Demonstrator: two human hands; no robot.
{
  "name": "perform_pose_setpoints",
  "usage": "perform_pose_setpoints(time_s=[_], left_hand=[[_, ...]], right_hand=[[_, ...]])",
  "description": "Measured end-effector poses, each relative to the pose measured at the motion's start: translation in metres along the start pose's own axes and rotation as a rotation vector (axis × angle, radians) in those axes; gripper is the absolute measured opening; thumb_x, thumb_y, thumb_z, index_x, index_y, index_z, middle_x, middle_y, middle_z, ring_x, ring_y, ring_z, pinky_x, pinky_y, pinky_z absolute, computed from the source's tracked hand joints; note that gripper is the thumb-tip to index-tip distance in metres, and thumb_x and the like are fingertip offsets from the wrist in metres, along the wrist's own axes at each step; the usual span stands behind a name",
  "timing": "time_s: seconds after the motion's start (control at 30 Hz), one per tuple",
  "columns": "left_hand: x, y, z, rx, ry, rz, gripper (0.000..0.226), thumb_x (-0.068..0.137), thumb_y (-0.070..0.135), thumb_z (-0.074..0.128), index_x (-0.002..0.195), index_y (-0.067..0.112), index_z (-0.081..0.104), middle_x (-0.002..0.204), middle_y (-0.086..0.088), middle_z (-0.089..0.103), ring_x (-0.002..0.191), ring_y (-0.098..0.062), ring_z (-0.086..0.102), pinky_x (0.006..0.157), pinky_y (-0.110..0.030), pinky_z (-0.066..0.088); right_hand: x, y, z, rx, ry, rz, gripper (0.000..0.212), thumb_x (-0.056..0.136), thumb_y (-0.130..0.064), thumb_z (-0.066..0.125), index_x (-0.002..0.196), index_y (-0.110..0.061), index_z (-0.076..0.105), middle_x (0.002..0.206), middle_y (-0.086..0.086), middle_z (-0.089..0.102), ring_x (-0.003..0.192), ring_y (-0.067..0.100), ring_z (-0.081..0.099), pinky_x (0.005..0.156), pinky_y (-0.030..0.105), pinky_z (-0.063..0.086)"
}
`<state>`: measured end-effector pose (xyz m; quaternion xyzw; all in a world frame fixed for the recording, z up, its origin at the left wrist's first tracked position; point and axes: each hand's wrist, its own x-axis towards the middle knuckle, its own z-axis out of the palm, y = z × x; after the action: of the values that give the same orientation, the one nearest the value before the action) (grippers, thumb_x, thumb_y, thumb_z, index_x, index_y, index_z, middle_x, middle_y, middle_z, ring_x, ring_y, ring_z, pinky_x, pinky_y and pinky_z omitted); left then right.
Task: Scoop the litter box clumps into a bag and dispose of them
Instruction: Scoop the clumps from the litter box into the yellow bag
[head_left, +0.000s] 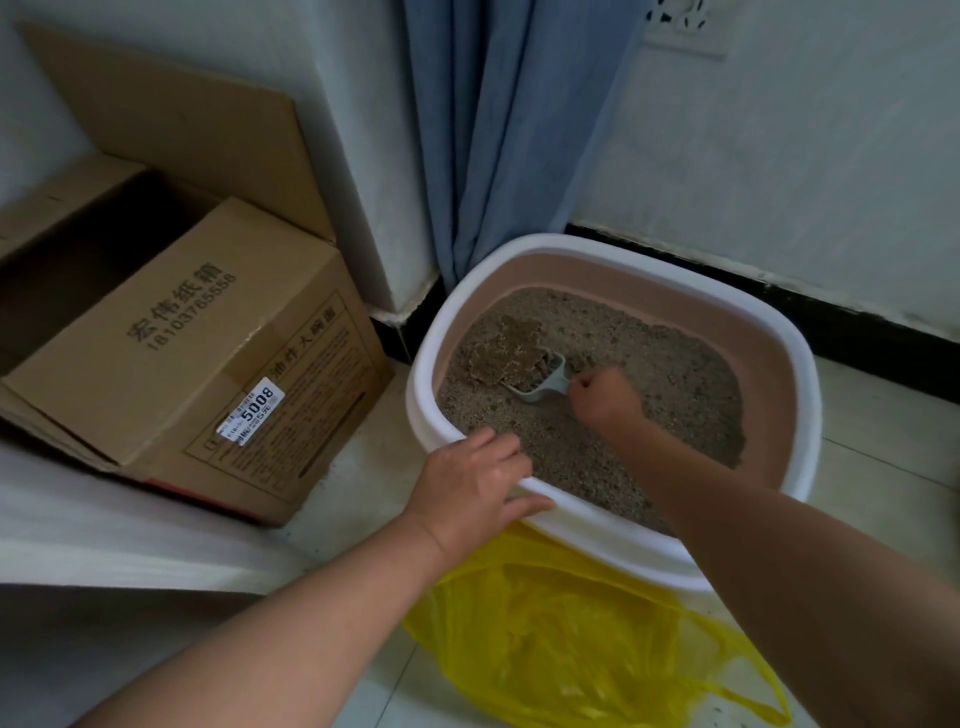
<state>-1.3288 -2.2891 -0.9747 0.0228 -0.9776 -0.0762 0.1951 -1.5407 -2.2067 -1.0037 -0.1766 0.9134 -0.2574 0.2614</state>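
Observation:
A white-rimmed litter box (800, 395) with pink inner walls stands on the floor in the corner, filled with grey-brown litter. A large brown clump (506, 348) lies at its far left. My right hand (605, 397) is closed on the handle of a pale blue scoop (543, 382), whose mouth is pushed against the clump. My left hand (475, 486) grips the box's near-left rim. A yellow plastic bag (566, 639) lies open on the floor just in front of the box.
A cardboard box (197, 358) with open flaps sits to the left against the wall. A blue curtain (511, 130) hangs behind the litter box. A black baseboard (779, 296) runs along the right wall. Pale floor tiles (883, 457) lie to the right.

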Motion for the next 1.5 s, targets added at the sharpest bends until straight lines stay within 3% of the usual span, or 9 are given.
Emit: perform_pose_setpoints(time_s=[0.1,0.23,0.37,0.57,0.7,1.03,1.2,1.37,1.5], left_hand=[[0.0,0.0,0.001,0.003,0.0,0.008,0.045,0.085,0.063,0.054,0.076,0.021,0.068,0.079,0.007,0.058,0.076,-0.015,0.055,0.055,-0.03,0.045],[0.0,-0.001,0.001,0.004,-0.006,-0.002,0.046,0.084,0.064,0.054,0.077,0.021,0.068,0.079,0.007,0.058,0.077,-0.016,0.055,0.055,-0.031,0.046],[0.001,-0.001,0.001,0.012,0.007,0.004,0.045,0.084,0.064,0.054,0.076,0.022,0.068,0.079,0.008,0.057,0.077,-0.015,0.055,0.055,-0.03,0.044],[0.001,0.0,-0.001,0.011,0.017,0.006,0.046,0.084,0.065,0.052,0.075,0.022,0.068,0.078,0.008,0.057,0.076,-0.014,0.054,0.056,-0.027,0.04],[0.002,0.0,-0.001,0.001,0.024,0.01,0.045,0.083,0.063,0.054,0.076,0.021,0.068,0.078,0.007,0.058,0.076,-0.016,0.055,0.056,-0.028,0.04],[0.003,0.0,-0.005,0.044,-0.003,0.027,0.047,0.084,0.064,0.047,0.074,0.024,0.068,0.078,0.009,0.057,0.076,-0.013,0.054,0.053,-0.024,0.037],[0.002,0.0,-0.005,0.017,-0.02,0.019,0.045,0.085,0.064,0.049,0.075,0.024,0.067,0.078,0.01,0.056,0.076,-0.012,0.054,0.053,-0.026,0.041],[0.002,0.0,-0.006,0.021,-0.045,0.02,0.045,0.085,0.064,0.048,0.076,0.025,0.067,0.078,0.011,0.056,0.076,-0.012,0.054,0.055,-0.022,0.034],[0.002,0.002,-0.007,-0.007,-0.055,0.006,0.039,0.083,0.061,0.057,0.076,0.024,0.067,0.078,0.01,0.056,0.076,-0.014,0.055,0.054,-0.028,0.041]], right_hand=[[-0.006,0.01,0.001,0.028,0.046,-0.079,0.034,0.102,-0.017,0.046,0.074,-0.014,0.064,0.059,0.003,0.05,0.054,0.02,0.045,0.049,0.025,0.027],[-0.012,0.027,0.006,0.18,0.073,-0.139,0.024,0.102,-0.02,0.048,0.099,-0.016,0.072,0.075,0.002,0.061,0.062,0.017,0.052,0.053,0.025,0.035],[-0.022,0.035,0.005,0.291,0.059,-0.14,0.022,0.103,-0.021,0.049,0.088,-0.023,0.065,0.065,-0.003,0.058,0.059,0.016,0.049,0.054,0.026,0.036],[-0.029,0.038,0.012,0.296,0.024,-0.124,0.023,0.103,-0.024,0.05,0.098,-0.022,0.072,0.069,-0.002,0.062,0.057,0.01,0.05,0.053,0.023,0.037],[-0.034,0.028,0.017,0.242,-0.028,-0.19,0.026,0.103,-0.022,0.049,0.087,-0.024,0.069,0.068,0.0,0.062,0.056,0.012,0.05,0.055,0.027,0.04],[-0.046,0.031,-0.012,0.34,0.106,-0.184,0.022,0.102,-0.02,0.05,0.094,-0.024,0.07,0.07,0.003,0.061,0.06,0.016,0.049,0.056,0.028,0.036],[-0.056,0.038,-0.025,0.43,0.126,-0.197,0.027,0.103,-0.017,0.048,0.085,-0.02,0.068,0.064,0.003,0.054,0.051,0.011,0.043,0.043,0.019,0.034],[-0.064,0.043,-0.03,0.445,0.137,-0.165,0.029,0.103,-0.019,0.049,0.082,-0.024,0.068,0.062,-0.003,0.056,0.05,0.009,0.045,0.048,0.024,0.038],[-0.075,0.048,-0.035,0.474,0.108,-0.146,0.028,0.103,-0.018,0.048,0.087,-0.011,0.07,0.061,-0.002,0.054,0.048,0.01,0.042,0.043,0.019,0.035]])
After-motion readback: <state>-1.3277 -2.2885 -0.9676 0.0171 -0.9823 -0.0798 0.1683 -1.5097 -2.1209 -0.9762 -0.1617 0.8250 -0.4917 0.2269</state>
